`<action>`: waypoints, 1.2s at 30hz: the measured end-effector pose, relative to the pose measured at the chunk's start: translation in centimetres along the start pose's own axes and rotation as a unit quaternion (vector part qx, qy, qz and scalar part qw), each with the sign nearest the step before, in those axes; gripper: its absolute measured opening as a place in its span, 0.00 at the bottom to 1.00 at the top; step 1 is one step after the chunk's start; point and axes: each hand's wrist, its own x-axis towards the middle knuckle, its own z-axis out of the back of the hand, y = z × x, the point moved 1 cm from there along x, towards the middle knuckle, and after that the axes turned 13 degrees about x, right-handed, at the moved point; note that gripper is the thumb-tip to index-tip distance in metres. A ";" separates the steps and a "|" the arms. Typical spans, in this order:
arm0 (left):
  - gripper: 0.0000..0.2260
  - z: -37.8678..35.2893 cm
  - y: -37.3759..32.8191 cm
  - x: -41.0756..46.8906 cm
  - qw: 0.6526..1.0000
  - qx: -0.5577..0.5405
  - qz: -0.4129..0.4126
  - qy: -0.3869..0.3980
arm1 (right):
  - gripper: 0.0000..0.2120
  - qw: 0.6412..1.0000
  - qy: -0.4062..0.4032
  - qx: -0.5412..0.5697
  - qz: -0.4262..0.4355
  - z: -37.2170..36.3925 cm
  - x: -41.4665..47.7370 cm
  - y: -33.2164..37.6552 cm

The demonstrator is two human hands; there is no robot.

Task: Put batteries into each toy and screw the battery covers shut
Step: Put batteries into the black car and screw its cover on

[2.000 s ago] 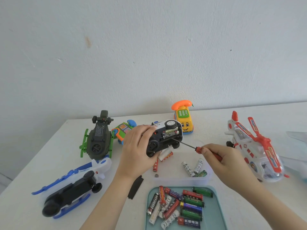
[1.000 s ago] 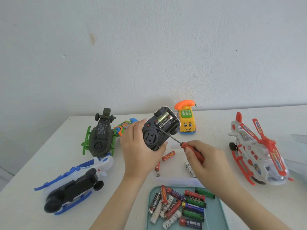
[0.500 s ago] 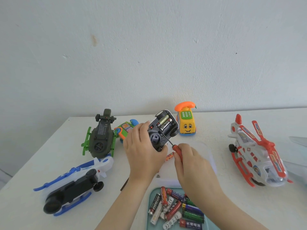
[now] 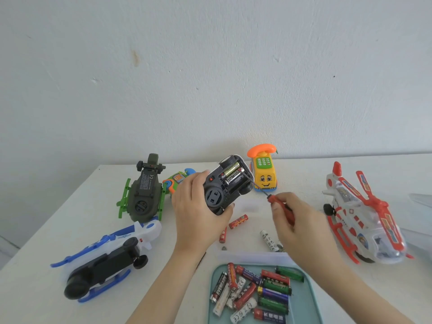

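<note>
Toy car [image 4: 225, 185]: held off the table [image 4: 58, 230], underside toward the camera, tilted. Battery bay uncovered; two batteries [image 4: 231, 176] seated side by side, and the rest of the bay is in shadow.

Left hand [image 4: 198, 206]: grasps the car from its left side, fingers wrapped over the top edge, thumb under the lower end.

Right hand [image 4: 297, 220]: right of the car and a little lower, pinching a red-handled screwdriver [image 4: 270, 198]. The shaft points up-left at the car's right edge; contact there possibly, but the tip is too thin to tell.

On the table, placed from the car:
- just behind-right — yellow telephone toy [image 4: 263, 174], orange receiver on top
- just behind-left — small multicoloured toy [image 4: 178, 181], partly hidden by the left hand
- left — dark green helicopter [image 4: 145, 192], belly up
- lower left — blue-and-white helicopter [image 4: 109, 256], on its side
- far right — red-and-white helicopter [image 4: 364, 218], upright on its skids
- directly below — two loose red batteries [image 4: 238, 221], a white battery [image 4: 268, 240] and a small round metal piece [image 4: 224, 248]
- below those, nearest the camera — teal tray [image 4: 311, 300] holding a heap of mixed batteries [image 4: 257, 293]
</note>
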 end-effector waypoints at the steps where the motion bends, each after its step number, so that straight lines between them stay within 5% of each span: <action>1: 0.34 0.1 0.1 0.0 1.000 -0.008 -0.005 -0.004 | 0.06 1.000 -0.013 -0.002 0.001 0.5 0.3 -0.3; 14: 0.34 0.5 0.7 0.2 0.998 -0.053 -0.043 -0.009 | 0.09 0.999 -0.006 0.033 -0.011 1.3 1.0 -0.4; 21: 0.34 0.5 1.2 0.1 0.996 -0.047 -0.073 0.009 | 0.12 0.965 0.016 0.194 -0.176 1.3 1.2 -1.4; 27: 0.34 0.1 1.4 0.0 0.996 -0.047 -0.074 0.015 | 0.11 0.992 0.029 0.108 -0.061 1.9 0.5 -0.6; 36: 0.33 -0.1 1.7 -0.3 0.997 -0.037 -0.069 0.009 | 0.10 0.991 0.057 0.084 -0.082 3.4 -0.7 -1.0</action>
